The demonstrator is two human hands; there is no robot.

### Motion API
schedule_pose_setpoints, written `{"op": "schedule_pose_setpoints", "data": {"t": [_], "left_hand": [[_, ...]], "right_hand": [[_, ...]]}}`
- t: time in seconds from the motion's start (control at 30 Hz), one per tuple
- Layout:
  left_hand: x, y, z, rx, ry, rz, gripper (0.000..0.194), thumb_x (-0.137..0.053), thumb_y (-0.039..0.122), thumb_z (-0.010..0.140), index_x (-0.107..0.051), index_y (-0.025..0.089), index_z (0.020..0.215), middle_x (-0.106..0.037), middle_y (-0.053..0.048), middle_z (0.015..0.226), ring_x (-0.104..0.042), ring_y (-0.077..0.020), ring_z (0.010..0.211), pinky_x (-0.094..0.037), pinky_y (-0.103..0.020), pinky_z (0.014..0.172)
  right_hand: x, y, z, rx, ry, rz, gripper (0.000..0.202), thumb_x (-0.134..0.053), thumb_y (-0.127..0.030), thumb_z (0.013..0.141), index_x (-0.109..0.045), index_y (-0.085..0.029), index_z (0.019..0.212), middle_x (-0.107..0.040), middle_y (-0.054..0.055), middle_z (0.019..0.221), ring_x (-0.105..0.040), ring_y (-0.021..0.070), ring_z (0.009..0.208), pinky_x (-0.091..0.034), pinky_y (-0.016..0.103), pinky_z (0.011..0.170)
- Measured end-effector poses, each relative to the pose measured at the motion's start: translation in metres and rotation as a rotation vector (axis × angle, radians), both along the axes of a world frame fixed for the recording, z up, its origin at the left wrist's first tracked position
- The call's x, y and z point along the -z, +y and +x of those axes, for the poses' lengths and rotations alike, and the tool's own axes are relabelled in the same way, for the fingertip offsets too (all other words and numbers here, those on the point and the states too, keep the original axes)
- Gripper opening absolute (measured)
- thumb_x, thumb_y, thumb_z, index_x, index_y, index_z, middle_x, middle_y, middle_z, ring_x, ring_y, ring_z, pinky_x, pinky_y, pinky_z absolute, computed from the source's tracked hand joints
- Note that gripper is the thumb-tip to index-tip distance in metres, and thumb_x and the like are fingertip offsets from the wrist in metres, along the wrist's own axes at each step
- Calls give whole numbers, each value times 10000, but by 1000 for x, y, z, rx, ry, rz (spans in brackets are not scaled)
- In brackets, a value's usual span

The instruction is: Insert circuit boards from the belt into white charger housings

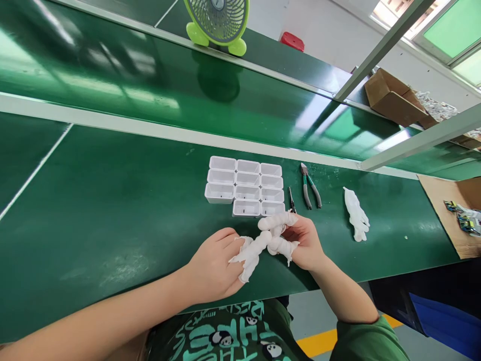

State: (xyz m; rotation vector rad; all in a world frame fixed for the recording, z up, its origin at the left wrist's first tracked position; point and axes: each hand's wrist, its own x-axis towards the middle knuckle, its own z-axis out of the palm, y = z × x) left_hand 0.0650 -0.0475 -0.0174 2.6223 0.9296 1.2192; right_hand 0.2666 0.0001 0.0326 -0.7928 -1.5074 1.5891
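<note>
My left hand and my right hand meet over the front part of the green bench, with their fingertips together. White finger cots cover several fingers on both hands, wrinkled and loose at the ends. The fingers of each hand are drawn together, and whether anything small lies between the tips is hidden. Just beyond them stands a block of small white plastic bins; a few front ones hold tiny dark bits. Dark tweezers lie by the right fingers, partly covered by them.
Cutting pliers with green and grey handles lie to the right of the bins. Farther right are a crumpled white glove and a cardboard box with circuit boards. A green fan stands on the raised shelf behind.
</note>
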Motion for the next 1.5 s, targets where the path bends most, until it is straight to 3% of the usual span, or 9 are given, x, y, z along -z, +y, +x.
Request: {"op": "schedule_pose_setpoints", "data": {"t": [0.17, 0.37, 0.57, 0.73, 0.9, 1.07, 1.23, 1.4, 1.5], "left_hand": [[-2, 1, 1, 15, 8, -6, 179, -520, 148, 882, -546, 207, 715, -561, -51, 699, -487, -190, 644, -523, -368, 700], [-6, 2, 2, 60, -1, 31, 179, -489, 150, 870, -528, 210, 706, -617, -75, 716, -525, -188, 635, -512, -352, 669], [-15, 2, 2, 116, -158, -53, 123, -498, 120, 834, -466, 238, 847, -552, 11, 621, -454, -162, 540, -491, -307, 598], [-17, 1, -1, 164, -202, -68, 158, -509, 97, 823, -468, 236, 885, -592, 11, 637, -473, -154, 527, -517, -307, 600], [-10, -2, -5, 208, -212, -71, 188, -534, 87, 809, -484, 228, 922, -595, 2, 644, -513, -162, 548, -523, -324, 612], [-13, -2, -12, 215, -147, -68, 125, -513, 135, 804, -453, 245, 797, -558, 13, 589, -475, -152, 518, -528, -316, 605], [-21, 1, -11, 174, -233, -167, 200, -486, 103, 771, -487, 238, 918, -583, 27, 614, -488, -147, 508, -524, -301, 602], [-25, 3, -2, 169, -289, -155, 94, -473, 139, 918, -484, 230, 901, -583, 46, 594, -503, -123, 493, -501, -259, 591], [-25, 2, -1, 123, -221, -120, 222, -481, 148, 953, -444, 237, 753, -481, 79, 501, -422, -105, 431, -464, -240, 541]], "right_hand": [[-1, 0, -1, 19, -100, 161, 266, -818, -396, 823, -791, -192, 993, -590, -21, 590, -548, 102, 544, -495, 219, 530], [-1, 0, -2, 53, -154, 592, 228, -786, -319, 867, -763, -225, 1073, -599, -33, 556, -503, 108, 482, -476, 224, 485], [4, -2, 2, 147, -301, 895, 204, -748, -398, 896, -722, -212, 975, -539, -21, 536, -487, 133, 476, -409, 253, 435], [6, -4, 1, 177, -322, 952, 211, -731, -403, 911, -695, -236, 1035, -549, -29, 561, -464, 128, 478, -415, 253, 454], [6, -5, -1, 170, -314, 965, 174, -711, -397, 928, -675, -228, 946, -493, -37, 532, -435, 133, 470, -392, 270, 452], [4, -2, -2, 166, -271, 985, 171, -702, -276, 939, -578, -238, 828, -477, -46, 527, -426, 127, 466, -377, 268, 450], [2, 0, 6, 151, -378, 1160, 269, -637, -213, 953, -525, -238, 709, -445, -27, 535, -412, 135, 498, -368, 277, 460], [4, -1, 13, 67, -426, 1282, 431, -501, -110, 934, -382, -225, 536, -372, 0, 543, -379, 144, 542, -347, 277, 481], [6, -2, 12, 66, -442, 1294, 426, -452, -65, 908, -350, -221, 525, -330, -4, 546, -334, 144, 547, -331, 271, 486]]}}
